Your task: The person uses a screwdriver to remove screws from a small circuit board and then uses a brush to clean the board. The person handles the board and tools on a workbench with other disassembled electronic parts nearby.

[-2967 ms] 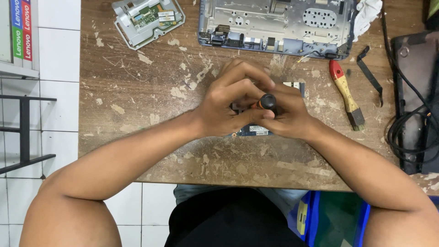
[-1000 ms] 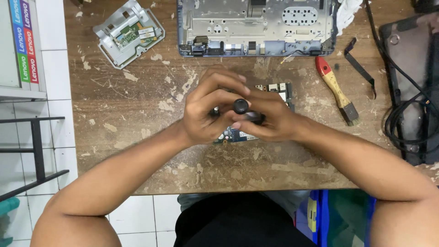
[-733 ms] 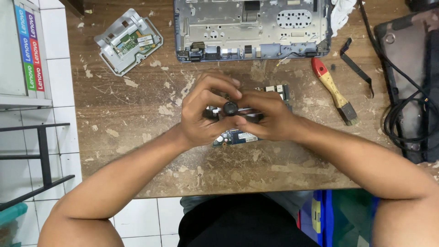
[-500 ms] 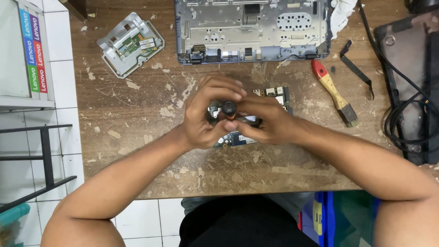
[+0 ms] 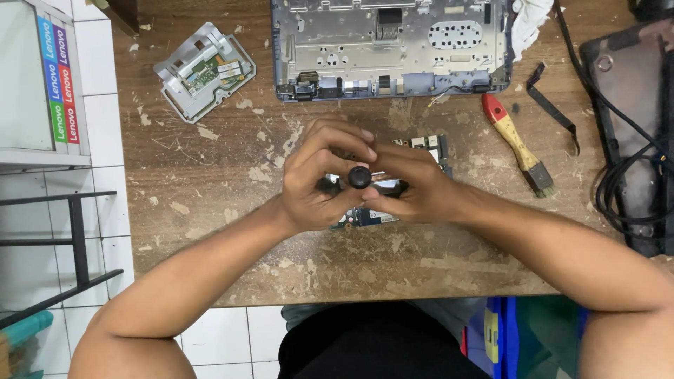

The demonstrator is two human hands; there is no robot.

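Note:
My left hand [image 5: 316, 182] and my right hand [image 5: 414, 188] meet over the middle of a worn wooden table [image 5: 210, 210]. Both close around a screwdriver whose round black handle end [image 5: 360, 177] points up at the camera between my fingers. Under my hands lies a blue circuit board [image 5: 421, 144]; only its far right corner and a strip at its near edge show. What the screwdriver's tip touches is hidden by my fingers.
A grey laptop base chassis [image 5: 390, 49] lies at the table's far edge. A small silver touchpad module [image 5: 203, 70] sits at far left. A brush with a red and yellow handle [image 5: 516, 144], a black strip [image 5: 551, 105], a white cloth [image 5: 528, 21] and a dark device with black cables [image 5: 632, 140] lie at right.
The view has drifted, so everything sits a little differently in the frame. My hands stay clasped on the screwdriver over the board, with the fingers shifting slightly around the handle.

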